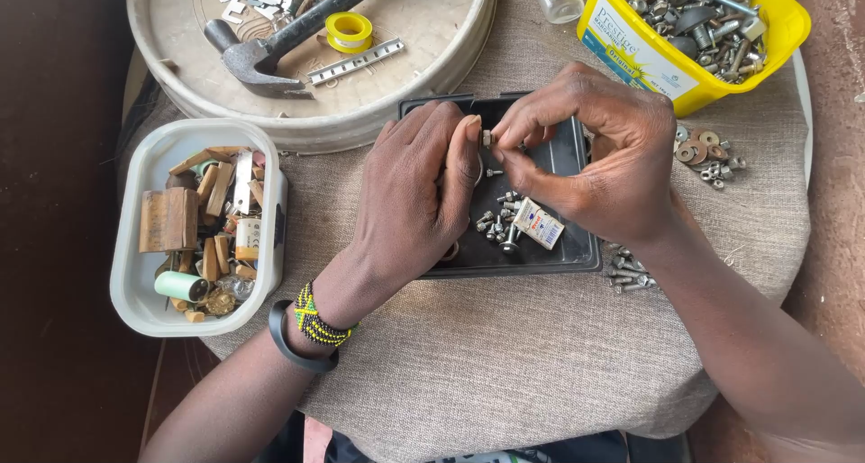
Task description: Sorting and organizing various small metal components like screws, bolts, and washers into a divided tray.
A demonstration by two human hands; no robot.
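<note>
From the head camera, both hands meet over a black tray (577, 247) in the middle of the worktop (505, 355), which has a grey cloth on it. The left hand (419, 188) is curled, with its thumb tip pressed to a tiny metal piece (487, 138). The right hand (595, 152) is curled too, and its fingertips pinch the same tiny piece from the other side. So both hands hold it, just above the far part of the tray.

In the tray, near the hands, lie small screws (498, 222) and a little white packet (539, 223). More screws (628, 272) lie on the cloth just right of the tray.

At far right sits a yellow tub (631, 53) full of bolts and metal bits. Some brown and grey washers (705, 155) lie on the cloth near it.

At far left is a big round pan (162, 31) with a hammer (270, 49), a yellow tape roll (349, 31) and a metal strip (356, 62) in it. On the near left, a white tub (135, 283) holds wood bits and a green roll (180, 285).

The left wrist wears a bead bracelet (315, 319) and a black band (293, 350).
</note>
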